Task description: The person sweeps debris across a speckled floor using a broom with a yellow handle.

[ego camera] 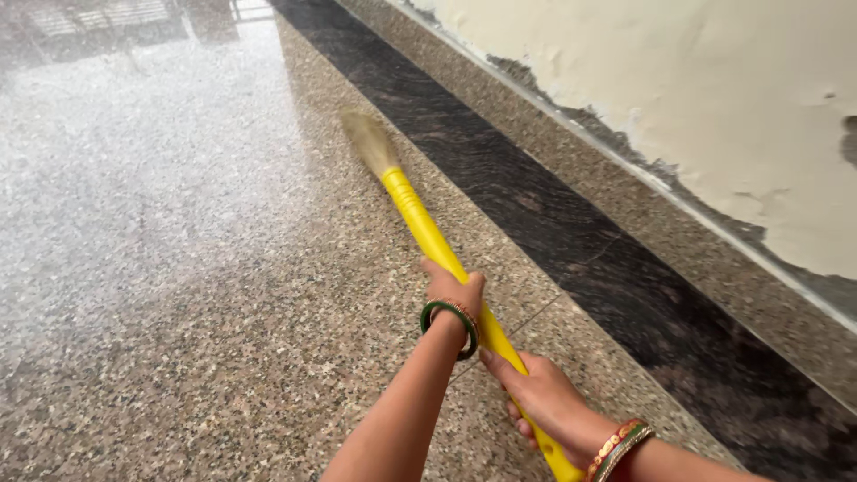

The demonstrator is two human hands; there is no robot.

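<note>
A polished speckled granite floor (223,295) runs beside a dark stone border strip (553,223) under a peeling cream wall (678,98). The yellow plastic broom (428,234) slants low, its blurred bristles near the floor's border edge. The left hand (453,293) and right hand (544,397) wrap fingers tight around its handle, spaced for leverage.

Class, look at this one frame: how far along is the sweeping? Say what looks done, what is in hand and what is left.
Done: cannot be judged; no swept dust or pile shows on the speckled granite floor.
In hand: the left hand and the right hand grip the yellow broom handle; its blurred bristles meet the floor beside the black stone strip.
Left: the glossy floor stretches on ahead.
</note>
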